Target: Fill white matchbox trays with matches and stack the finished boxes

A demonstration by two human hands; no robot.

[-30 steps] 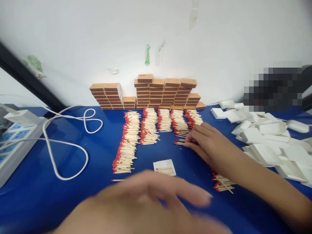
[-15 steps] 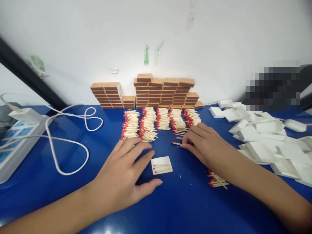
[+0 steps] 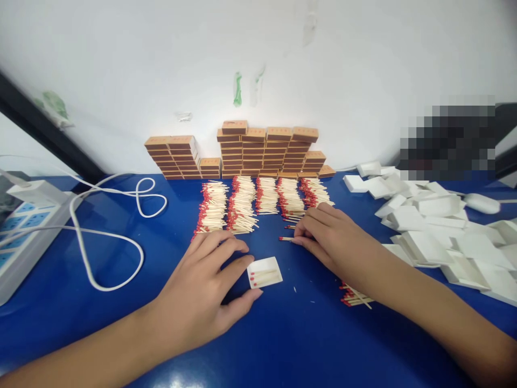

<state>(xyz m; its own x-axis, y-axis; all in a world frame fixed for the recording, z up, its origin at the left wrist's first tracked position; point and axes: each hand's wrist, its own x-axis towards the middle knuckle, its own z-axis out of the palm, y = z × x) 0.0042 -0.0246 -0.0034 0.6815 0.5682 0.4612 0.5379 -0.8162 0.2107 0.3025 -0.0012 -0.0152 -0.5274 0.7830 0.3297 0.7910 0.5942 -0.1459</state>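
Observation:
Between the thumb and index finger of my left hand (image 3: 202, 280) is a small white matchbox tray (image 3: 276, 272), gripped lightly at its left corners. Three red-headed matches (image 3: 264, 277) lie in it side by side. My right hand (image 3: 335, 237) is closed in a pinch at the end of a single match (image 3: 286, 238), whose red head points left. Just behind that hand are bundles of red-tipped matches (image 3: 288, 199), set out in rows. A smaller pile of matches (image 3: 355, 296) lies below my right wrist, partly hidden by the forearm.
Stacked matchboxes (image 3: 254, 148) stand along the white wall. Many white trays (image 3: 440, 231) are heaped at the right, with a white cable plug (image 3: 482, 203) behind. At the left are a power strip (image 3: 36, 231) and a looped white cable (image 3: 139, 253) on the blue table (image 3: 278, 339).
My left thumb has closed in to the matchbox tray, which has turned slightly. My right hand's pinch has shifted a little at the match. The whole view has moved slightly.

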